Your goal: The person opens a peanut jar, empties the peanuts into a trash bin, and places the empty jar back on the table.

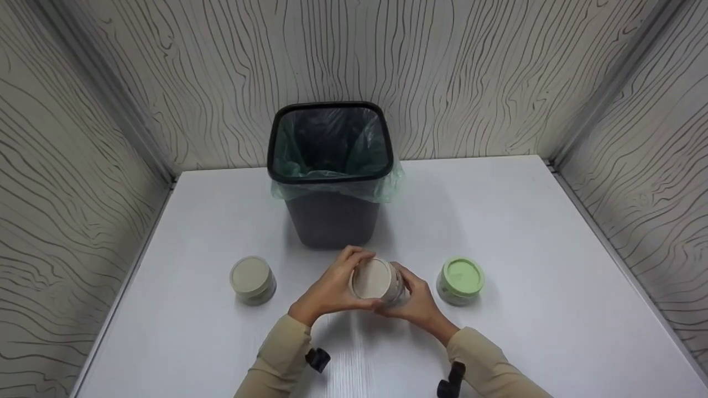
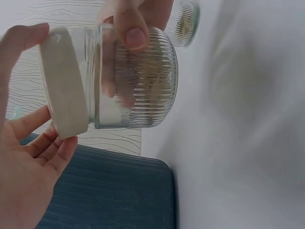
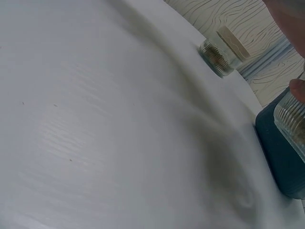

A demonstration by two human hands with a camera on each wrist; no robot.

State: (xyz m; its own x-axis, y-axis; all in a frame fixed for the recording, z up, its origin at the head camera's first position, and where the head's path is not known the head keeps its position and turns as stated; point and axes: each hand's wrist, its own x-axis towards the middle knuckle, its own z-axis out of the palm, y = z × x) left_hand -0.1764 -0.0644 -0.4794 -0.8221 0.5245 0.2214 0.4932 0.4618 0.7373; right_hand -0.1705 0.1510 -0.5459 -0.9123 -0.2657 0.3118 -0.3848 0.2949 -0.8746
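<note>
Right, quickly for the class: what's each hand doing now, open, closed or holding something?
Left hand: closed, holding the pale lid.
Right hand: closed, holding the glass jar round its body.

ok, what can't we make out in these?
Contents of the held jar, left wrist view: blurred behind ribbed glass, partly covered by the right hand.
Rest of the held jar, right wrist view: cut off by the right edge.
Floor of the bin, head view: hidden by its front wall and the liner.
Left hand, left wrist view: cut off by the left edge.
</note>
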